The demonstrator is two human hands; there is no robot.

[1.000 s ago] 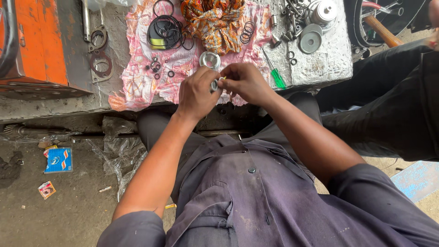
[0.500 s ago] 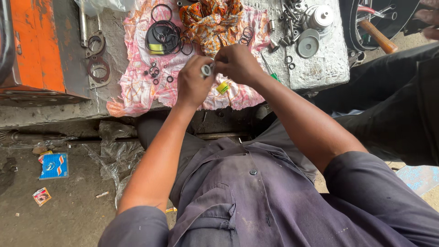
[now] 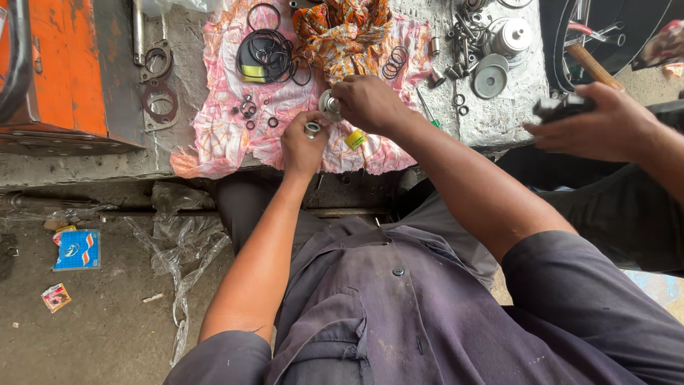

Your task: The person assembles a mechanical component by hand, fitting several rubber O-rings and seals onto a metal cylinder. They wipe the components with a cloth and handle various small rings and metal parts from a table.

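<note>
Now raised off the pink cloth (image 3: 214, 135), left hand (image 3: 303, 146) pinching a small metal ring (image 3: 312, 129), right hand (image 3: 367, 103) clamped on a round metal part (image 3: 329, 105), parted since earlier.

A rough grey concrete surface (image 3: 499, 114) carries a pink patterned cloth (image 3: 221, 135), flat metal gaskets (image 3: 158, 93), and scattered silver metal parts (image 3: 491, 53).

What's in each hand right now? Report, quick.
Left hand: closed on a small metal ring.
Right hand: closed on a round metal part.
</note>
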